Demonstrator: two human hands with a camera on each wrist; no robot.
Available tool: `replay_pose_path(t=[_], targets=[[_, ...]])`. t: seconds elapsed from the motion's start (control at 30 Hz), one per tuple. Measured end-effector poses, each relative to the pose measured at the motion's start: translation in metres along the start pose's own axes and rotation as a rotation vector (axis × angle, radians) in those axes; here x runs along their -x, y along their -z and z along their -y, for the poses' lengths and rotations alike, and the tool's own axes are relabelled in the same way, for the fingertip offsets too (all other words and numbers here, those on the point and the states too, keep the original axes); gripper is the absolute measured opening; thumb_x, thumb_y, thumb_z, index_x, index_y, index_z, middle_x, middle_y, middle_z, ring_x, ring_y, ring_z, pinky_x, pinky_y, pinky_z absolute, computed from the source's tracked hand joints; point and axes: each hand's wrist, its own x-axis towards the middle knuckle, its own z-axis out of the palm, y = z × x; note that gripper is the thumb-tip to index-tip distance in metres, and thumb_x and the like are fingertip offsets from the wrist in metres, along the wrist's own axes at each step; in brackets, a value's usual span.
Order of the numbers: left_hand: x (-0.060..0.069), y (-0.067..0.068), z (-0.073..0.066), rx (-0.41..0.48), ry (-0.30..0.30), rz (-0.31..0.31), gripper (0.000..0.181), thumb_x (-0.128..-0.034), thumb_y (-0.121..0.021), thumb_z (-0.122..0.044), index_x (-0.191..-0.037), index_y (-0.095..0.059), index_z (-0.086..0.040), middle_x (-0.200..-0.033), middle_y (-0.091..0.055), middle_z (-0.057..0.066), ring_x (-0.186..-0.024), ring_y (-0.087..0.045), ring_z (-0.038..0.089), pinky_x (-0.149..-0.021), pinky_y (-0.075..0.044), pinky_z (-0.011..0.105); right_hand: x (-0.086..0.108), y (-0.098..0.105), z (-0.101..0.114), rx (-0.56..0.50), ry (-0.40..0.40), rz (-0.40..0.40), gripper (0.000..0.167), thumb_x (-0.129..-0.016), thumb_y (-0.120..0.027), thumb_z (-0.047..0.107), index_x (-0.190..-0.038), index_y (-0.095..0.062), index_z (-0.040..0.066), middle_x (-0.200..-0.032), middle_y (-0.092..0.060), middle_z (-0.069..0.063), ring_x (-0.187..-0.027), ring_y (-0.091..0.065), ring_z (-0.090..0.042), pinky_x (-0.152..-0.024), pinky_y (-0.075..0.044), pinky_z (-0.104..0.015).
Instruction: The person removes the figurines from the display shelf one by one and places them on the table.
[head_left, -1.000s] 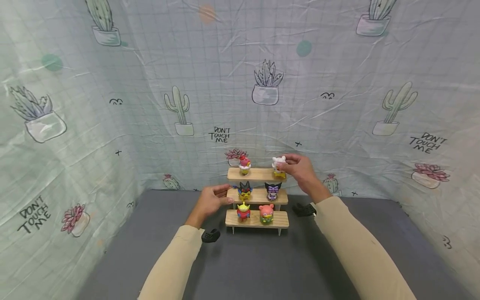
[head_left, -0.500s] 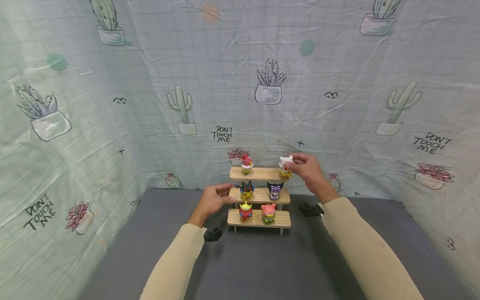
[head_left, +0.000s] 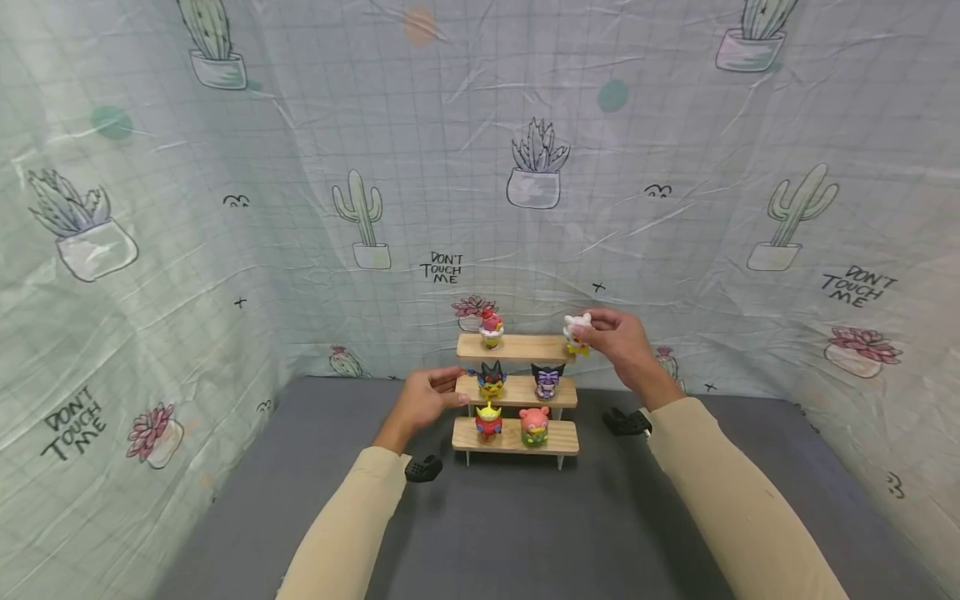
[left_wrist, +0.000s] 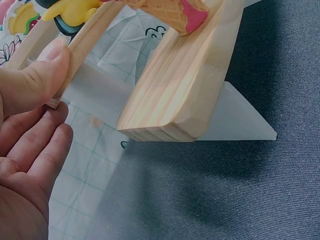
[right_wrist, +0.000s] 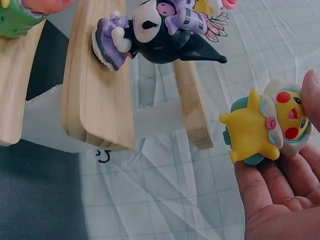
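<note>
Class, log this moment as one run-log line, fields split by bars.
left hand: grips middle shelf at left end | right hand: holds white-hooded yellow figure, apart from top shelf | top shelf: red-topped figure at left

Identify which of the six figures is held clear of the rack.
The white-hooded figure, held in the right hand past the end of the top shelf; the other five rest on the rack.

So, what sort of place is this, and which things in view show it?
Probably a makeshift recording or display corner rather than a lived-in room: a creased, cactus-printed sheet encloses the back and both sides of a dark grey surface, where a tiered wooden stand holds toy figures.
</note>
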Motion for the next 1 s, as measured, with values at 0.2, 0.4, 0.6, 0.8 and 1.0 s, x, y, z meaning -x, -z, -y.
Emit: replay_pose_path(t=[0.2, 0.4, 0.6, 0.8, 1.0], targets=[[0.001, 0.001, 0.0, 0.005, -0.005, 0.009, 0.057, -0.0905, -0.079, -0.005, -0.144, -0.062, -0.002, -0.15, -0.061, 0.016, -0.142, -0.056, 0.037, -0.112, -0.056, 0.043, 0.002, 0.004, -0.001, -0.002, -0.011, 0.008, 0.051, -0.103, -0.068, 0.018, -0.148, -0.053, -0.002, -0.149, -0.057, -0.027, -0.101, -0.062, -0.001, -0.094, -0.057, -0.023], [-0.001, 0.001, 0.0, -0.001, 0.001, 0.002, 0.057, -0.0904, -0.08, -0.005, -0.145, -0.062, -0.004, -0.15, -0.061, 0.015, -0.14, -0.058, 0.034, -0.111, -0.057, 0.042, 0.005, 0.009, -0.003, 0.002, 0.004, -0.004, 0.056, -0.101, -0.071, 0.019, -0.149, -0.053, -0.003, -0.147, -0.059, -0.026, -0.097, -0.063, 0.002, -0.089, -0.056, -0.02], [-0.001, 0.001, 0.001, 0.0, 0.009, 0.002, 0.057, -0.0905, -0.08, -0.005, -0.145, -0.061, -0.003, -0.15, -0.061, 0.016, -0.141, -0.057, 0.035, -0.112, -0.056, 0.042, 0.006, 0.014, -0.005, 0.008, 0.009, -0.01, 0.054, -0.101, -0.069, 0.018, -0.148, -0.053, -0.004, -0.145, -0.06, -0.027, -0.094, -0.064, 0.003, -0.087, -0.057, -0.016], [-0.001, 0.001, 0.0, -0.004, 0.009, 0.005, 0.057, -0.0911, -0.079, -0.005, -0.145, -0.061, -0.002, -0.15, -0.06, 0.016, -0.142, -0.055, 0.039, -0.112, -0.056, 0.043, 0.006, 0.02, -0.01, 0.009, 0.017, -0.016, 0.055, -0.102, -0.069, 0.018, -0.148, -0.052, -0.006, -0.148, -0.057, -0.031, -0.092, -0.064, 0.005, -0.084, -0.058, -0.012], [0.0, 0.0, -0.002, -0.01, 0.001, 0.002, 0.057, -0.0907, -0.079, -0.005, -0.145, -0.061, -0.002, -0.15, -0.06, 0.017, -0.142, -0.056, 0.038, -0.111, -0.056, 0.043, 0.01, 0.028, -0.01, 0.018, 0.017, -0.015, 0.057, -0.102, -0.069, 0.019, -0.149, -0.051, -0.007, -0.15, -0.054, -0.032, -0.092, -0.063, 0.008, -0.091, -0.059, -0.015]])
